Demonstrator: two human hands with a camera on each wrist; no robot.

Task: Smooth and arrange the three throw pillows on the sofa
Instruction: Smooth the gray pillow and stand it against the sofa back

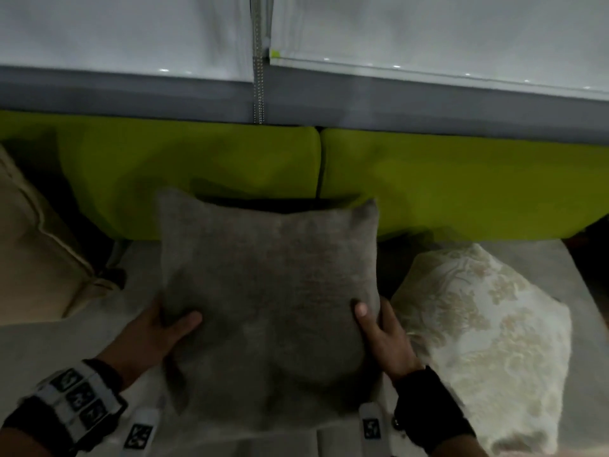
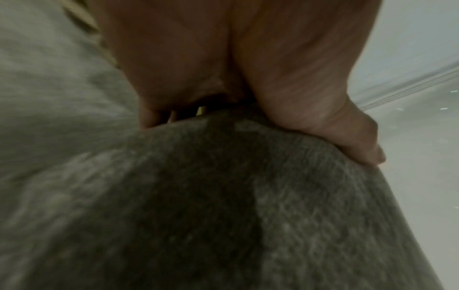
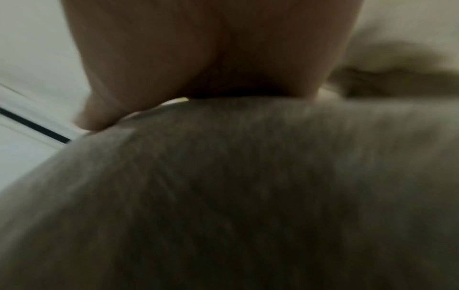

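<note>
A grey-brown throw pillow stands in the middle of the sofa seat, its top corners in front of the green back cushions. My left hand grips its left edge, thumb on the front and fingers behind. My right hand grips its right edge the same way. The left wrist view shows the thumb pressed onto the grey fabric; the right wrist view is blurred, with the same fabric filling it. A cream floral pillow lies on the seat at the right. A plain beige pillow leans at the far left.
Two green back cushions run along the sofa back, below a grey ledge and white blinds. The light grey seat shows between the pillows. A bead chain hangs between the blinds.
</note>
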